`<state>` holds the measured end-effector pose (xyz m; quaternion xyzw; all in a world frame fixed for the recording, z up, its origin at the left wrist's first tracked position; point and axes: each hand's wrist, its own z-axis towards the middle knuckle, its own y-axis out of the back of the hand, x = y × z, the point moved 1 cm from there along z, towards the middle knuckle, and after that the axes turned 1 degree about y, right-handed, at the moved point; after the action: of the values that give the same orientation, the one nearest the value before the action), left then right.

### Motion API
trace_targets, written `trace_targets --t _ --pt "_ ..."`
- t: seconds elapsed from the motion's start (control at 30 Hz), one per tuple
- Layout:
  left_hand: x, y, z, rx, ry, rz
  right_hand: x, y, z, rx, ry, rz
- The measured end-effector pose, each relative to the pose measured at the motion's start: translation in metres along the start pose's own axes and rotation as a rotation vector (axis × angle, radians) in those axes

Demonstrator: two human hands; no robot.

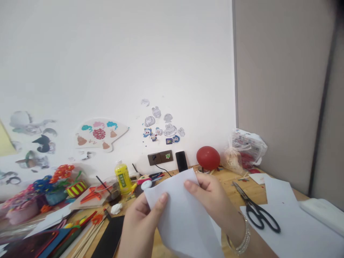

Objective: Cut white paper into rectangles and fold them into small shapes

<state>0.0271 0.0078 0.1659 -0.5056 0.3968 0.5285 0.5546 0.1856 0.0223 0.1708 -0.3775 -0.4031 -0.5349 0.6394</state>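
A folded sheet of white paper is held up in front of me above the wooden table. My left hand grips its left edge, thumb pressed on the front near the top corner. My right hand pinches the upper right edge, fingers curled over the paper; a beaded bracelet circles that wrist. Black-handled scissors lie shut on the table just right of my right hand, partly on another white sheet.
A red balloon, a black phone and a plastic bag stand against the wall. A yellow bottle, red scissors, craft flowers, sticks and coloured paper crowd the left side.
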Motion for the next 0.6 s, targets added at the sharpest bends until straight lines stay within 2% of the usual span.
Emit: trace_targets --t 0.17,0.4,0.6 --pt "0.0012 -0.0014 -0.0005 -0.058 -0.033 0.075 0.0005 -0.0005 -0.0027 -0.023 0.065 0.01" --pt "-0.0022 -0.002 -0.0068 -0.034 -0.069 -0.035 0.0045 0.0033 -0.002 -0.046 0.064 -0.048" --pt "0.0012 0.0036 -0.0028 0.003 -0.082 0.032 0.0033 0.0026 -0.0023 -0.081 0.089 -0.112"
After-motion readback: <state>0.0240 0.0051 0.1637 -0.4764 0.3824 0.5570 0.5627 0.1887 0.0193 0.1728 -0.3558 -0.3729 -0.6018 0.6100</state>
